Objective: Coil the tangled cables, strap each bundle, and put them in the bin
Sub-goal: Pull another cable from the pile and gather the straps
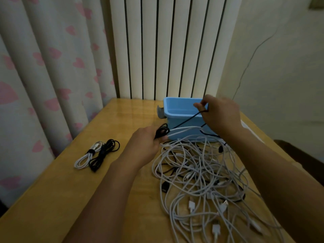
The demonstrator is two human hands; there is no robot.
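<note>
My left hand [146,143] grips a small coil of black cable [163,131] just left of the blue bin [177,109]. The same black cable runs taut up to my right hand [220,114], which pinches it in front of the bin's near rim. A big tangle of white and black cables [199,174] lies on the wooden table [122,123] below both hands. Two strapped bundles rest at the left: a white one [85,156] and a black one [103,153].
The bin stands at the table's far edge against a white radiator [166,50]. A curtain with pink hearts [43,76] hangs on the left. A grey holder [160,112] sits at the bin's left side. A dark chair edge [301,153] shows at right.
</note>
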